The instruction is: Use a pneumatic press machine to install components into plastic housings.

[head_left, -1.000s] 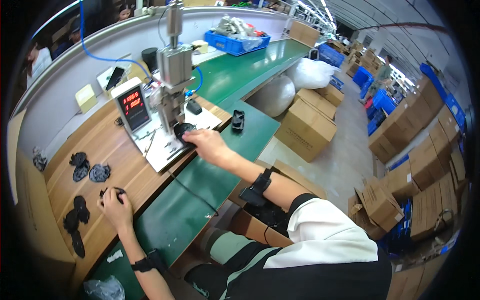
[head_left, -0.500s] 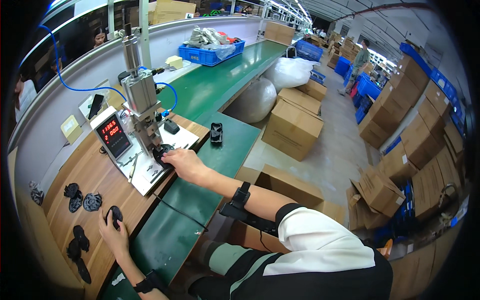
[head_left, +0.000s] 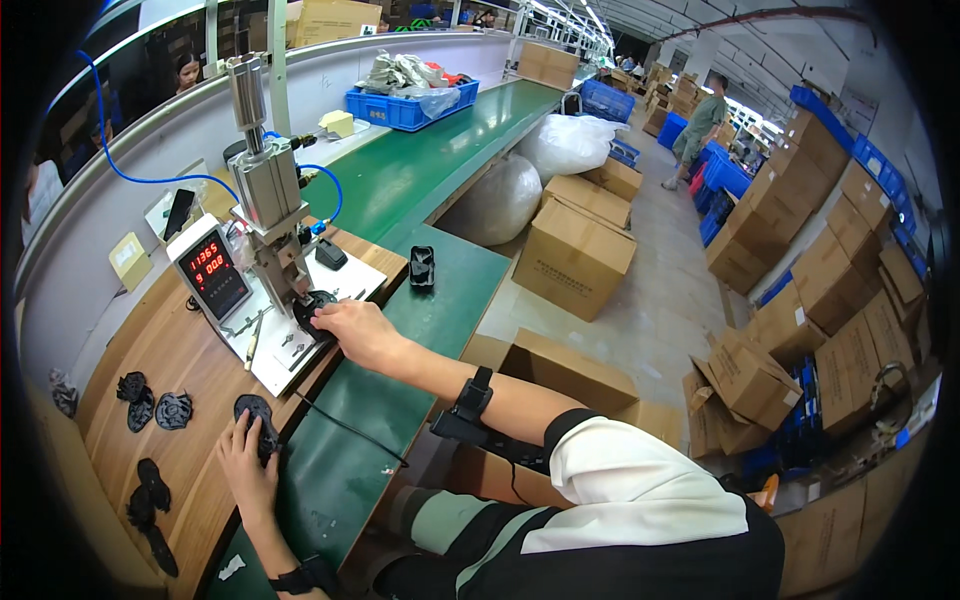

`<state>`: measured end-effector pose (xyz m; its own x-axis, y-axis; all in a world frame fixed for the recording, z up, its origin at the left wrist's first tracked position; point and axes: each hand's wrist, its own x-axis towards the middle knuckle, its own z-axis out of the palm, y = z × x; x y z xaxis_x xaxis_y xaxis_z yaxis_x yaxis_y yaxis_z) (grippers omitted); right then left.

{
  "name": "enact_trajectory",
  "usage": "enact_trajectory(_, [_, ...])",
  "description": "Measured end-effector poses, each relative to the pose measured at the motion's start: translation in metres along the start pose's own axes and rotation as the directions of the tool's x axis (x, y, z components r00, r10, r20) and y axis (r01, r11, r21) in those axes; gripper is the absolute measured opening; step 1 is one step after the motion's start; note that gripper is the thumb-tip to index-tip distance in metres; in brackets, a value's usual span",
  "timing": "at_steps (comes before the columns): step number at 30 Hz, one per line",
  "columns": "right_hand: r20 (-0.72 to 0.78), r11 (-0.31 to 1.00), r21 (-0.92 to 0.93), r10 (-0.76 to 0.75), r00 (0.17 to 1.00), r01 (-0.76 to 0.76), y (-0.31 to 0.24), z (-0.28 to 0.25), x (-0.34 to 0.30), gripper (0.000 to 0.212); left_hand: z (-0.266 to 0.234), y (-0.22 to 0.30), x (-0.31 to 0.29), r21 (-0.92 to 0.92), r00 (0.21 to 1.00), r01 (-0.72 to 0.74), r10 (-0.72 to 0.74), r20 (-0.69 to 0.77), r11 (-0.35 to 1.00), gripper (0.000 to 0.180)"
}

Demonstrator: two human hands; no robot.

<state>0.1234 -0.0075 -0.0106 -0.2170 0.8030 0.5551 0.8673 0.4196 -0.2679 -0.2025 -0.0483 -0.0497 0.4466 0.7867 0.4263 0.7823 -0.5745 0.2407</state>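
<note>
My right hand (head_left: 360, 332) pinches the edge of a black round part (head_left: 311, 308), which lies on the white base plate (head_left: 365, 283) under the head of a small pneumatic press (head_left: 285, 262). Its far side is partly hidden by the tool. My left hand (head_left: 245, 470) grips a black oval part (head_left: 262, 418) by the near edge of the wooden board, the fingers laid over its side. What kind of part these are I cannot make out. More dark pieces lie on the wood to the left: a crumpled cluster (head_left: 136, 400), a round one (head_left: 174, 410) and a longer group (head_left: 148, 505).
A control box with a red display (head_left: 210, 268) stands left of the press. A black tray-like piece (head_left: 422, 267) sits on the green bench (head_left: 465, 275). Farther back is a blue crate (head_left: 410, 108). Cartons (head_left: 575, 255) and an aisle with a person (head_left: 700, 130) are to the right.
My left hand has drawn the black oval part rightward, toward the bench edge and press. My right hand still holds its part beneath the press. The view has shifted slightly, and the display reading differs.
</note>
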Motion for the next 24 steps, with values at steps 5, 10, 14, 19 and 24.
enact_trajectory(5, [-0.002,1.0,-0.02,-0.003,1.0,0.003,0.001,0.002,-0.001,0.031,0.0,0.011,0.003,-0.249,0.992,0.091,-0.109,-0.063,0.964,0.06])
enact_trajectory(10, [-0.022,0.999,-0.039,-0.02,1.0,0.019,0.0,0.002,0.0,0.027,0.002,0.01,0.003,-0.3,0.979,0.067,-0.12,-0.164,0.952,0.058])
enact_trajectory(14, [-0.032,0.998,-0.03,-0.048,0.998,0.047,0.001,0.0,0.003,0.025,0.0,0.017,0.006,-0.26,0.977,0.038,-0.09,-0.191,0.965,0.056])
enact_trajectory(19, [-0.048,0.999,-0.033,-0.043,0.998,0.042,0.001,0.001,0.004,0.022,0.003,0.014,0.007,-0.272,0.978,0.022,-0.077,-0.193,0.962,0.057])
enact_trajectory(24, [0.144,0.997,-0.067,0.038,0.989,-0.029,-0.001,-0.005,0.005,0.039,0.012,0.005,0.004,-0.253,0.982,0.009,-0.056,-0.178,0.967,0.057])
